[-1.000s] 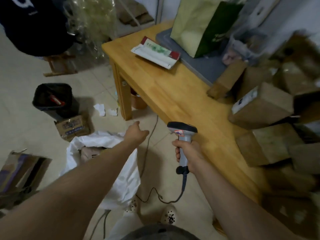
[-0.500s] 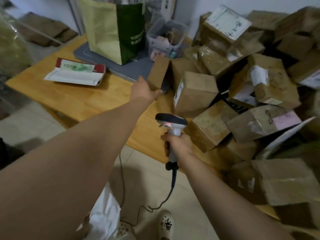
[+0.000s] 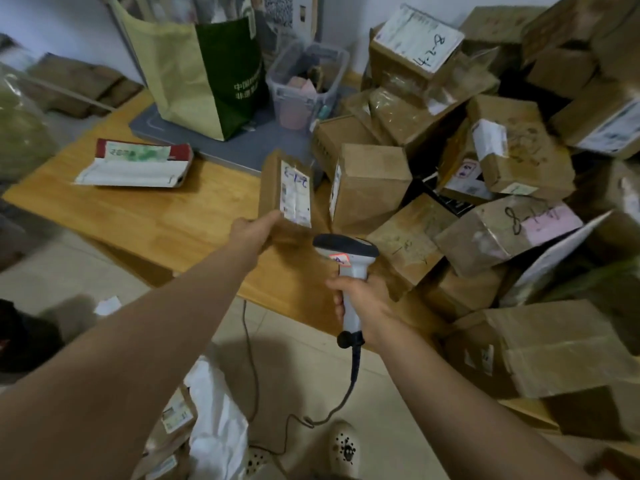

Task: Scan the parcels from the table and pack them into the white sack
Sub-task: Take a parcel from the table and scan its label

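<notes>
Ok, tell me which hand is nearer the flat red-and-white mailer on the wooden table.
Left. The left hand, holding a small brown cardboard parcel, is right of the red-and-white mailer; the right hand, gripping the grey handheld scanner, is farther right and nearer the person.

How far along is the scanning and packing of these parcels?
Done: a few labelled parcels lie in the sack. In hand: the left hand holds one parcel by the scanner, which the right hand holds. Left: a big pile on the table, most of the job.
</notes>
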Motion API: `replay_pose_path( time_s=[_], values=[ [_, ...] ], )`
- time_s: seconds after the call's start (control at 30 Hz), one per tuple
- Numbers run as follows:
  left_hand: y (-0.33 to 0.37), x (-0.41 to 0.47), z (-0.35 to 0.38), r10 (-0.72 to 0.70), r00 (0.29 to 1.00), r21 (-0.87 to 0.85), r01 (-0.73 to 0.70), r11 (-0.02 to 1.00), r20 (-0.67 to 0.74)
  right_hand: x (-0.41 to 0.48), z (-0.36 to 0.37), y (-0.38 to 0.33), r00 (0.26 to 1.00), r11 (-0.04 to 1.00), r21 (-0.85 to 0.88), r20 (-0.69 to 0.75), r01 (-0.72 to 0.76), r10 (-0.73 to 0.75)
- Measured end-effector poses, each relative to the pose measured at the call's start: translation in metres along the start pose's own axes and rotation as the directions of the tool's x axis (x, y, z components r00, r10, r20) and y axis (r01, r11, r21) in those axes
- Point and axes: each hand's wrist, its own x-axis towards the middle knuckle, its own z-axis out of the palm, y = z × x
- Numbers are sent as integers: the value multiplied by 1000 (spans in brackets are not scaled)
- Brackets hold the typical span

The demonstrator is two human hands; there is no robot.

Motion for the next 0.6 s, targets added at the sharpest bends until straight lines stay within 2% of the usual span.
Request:
replay_pose_path(
  time_s=[0.13, 0.27, 0.4, 0.53, 0.6],
  values=[
    [-40, -26, -32, -123, 985, -76, 133, 988, 118, -11, -5, 5, 1000, 1000, 6, 15, 7, -7],
    [-64, -51, -51, -148, 975, -129, 170, 977, 164, -24, -6, 8, 998, 1000, 17, 60, 17, -18],
    [-66, -69, -61, -80, 982, -118, 101, 988, 170, -39, -8, 8, 985, 995, -66, 161, 74, -63],
    [-49, -78, -77, 56, 993, 35, -60, 998, 103, -46, -13, 9, 964, 952, -222, 213, 209, -162],
    [-40, -80, -85, 91, 993, 74, -97, 993, 77, -47, -14, 11, 954, 918, -294, 215, 266, -207]
  ],
)
